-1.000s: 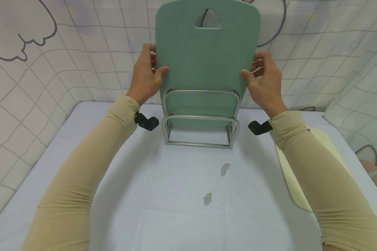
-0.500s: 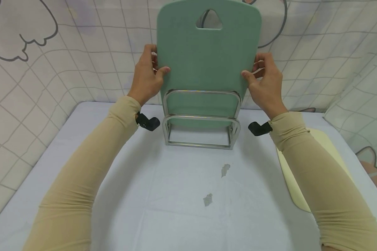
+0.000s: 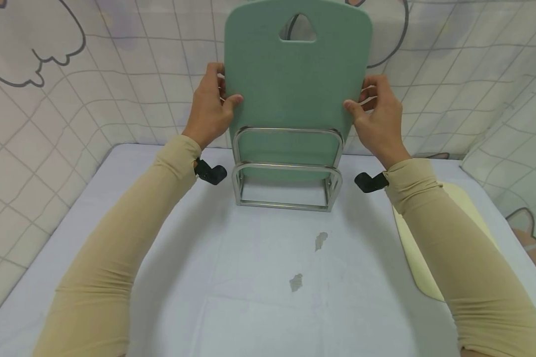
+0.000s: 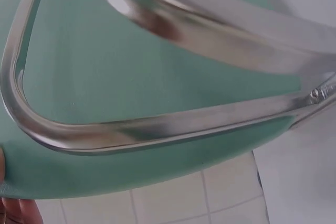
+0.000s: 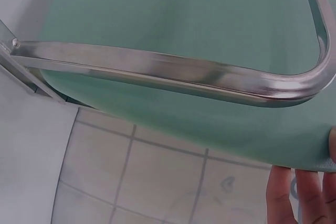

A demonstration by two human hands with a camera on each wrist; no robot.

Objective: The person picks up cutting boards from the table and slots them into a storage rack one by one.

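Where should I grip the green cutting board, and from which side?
Probably the side edges of the green cutting board, above the hoops of the metal rack, one hand from each side, as the left hand and right hand pinch it: it stands on end, and the hoops cross only its lower front.

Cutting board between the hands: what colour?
Plain muted green cutting board; the head view shows it best.

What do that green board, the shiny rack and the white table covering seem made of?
The green board looks like matte plastic: even colour, smooth face, rounded corners. The rack looks like polished metal, perhaps steel, from its bright reflections. The white table covering is dull with faint creases: maybe thin cloth or plastic sheet, I can't tell which.
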